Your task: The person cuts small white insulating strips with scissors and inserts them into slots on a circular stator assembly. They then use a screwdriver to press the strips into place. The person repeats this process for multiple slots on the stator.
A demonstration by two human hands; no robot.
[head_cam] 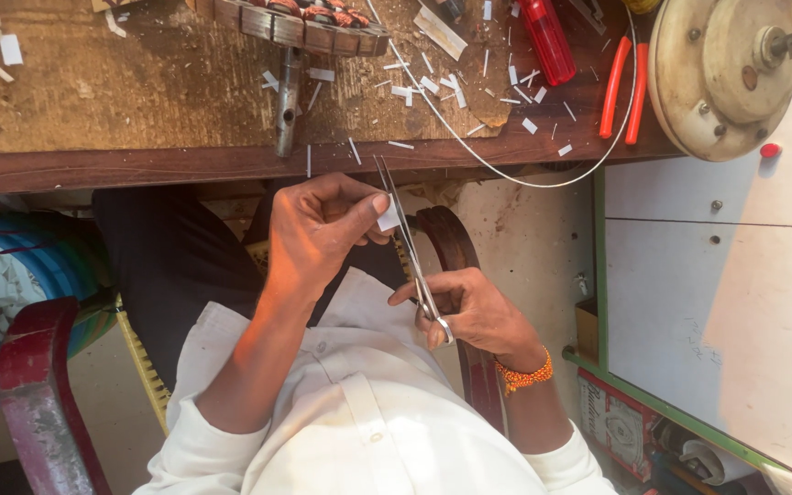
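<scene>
Taking the scissors (412, 247) as the landmark: above their tips runs the front edge of a worn wooden surface (139, 92), strewn with small white paper strips (428, 84). Up there too, left of the tips, a metal shaft (287, 101) sticks out from a round motor core (304, 23) with copper windings. Right of the tips, a thin white wire (524, 174) loops out over the edge, and beyond it lie a red-handled screwdriver (547, 38) and red-handled pliers (623, 87). Far right of the scissors stands a cream disc-shaped machine part (721, 73) on a white cabinet (717, 293). Left of them, a dark red chair arm (43, 385) and a blue tub (11, 266).

Nothing lies between the blades and the paper; they are held in the air in front of the surface, over the person's lap.

The scissors' long axis runs nearly vertical in the view, tips pointing up and slightly left toward the surface edge, handles down by the white shirt. The right hand (474, 312) has its grip closed through the handle loops (the blades look almost shut). The left hand (323, 229), just left of the blades, pinches a small white paper piece (388, 218) between thumb and fingers, the piece touching the blade.
</scene>
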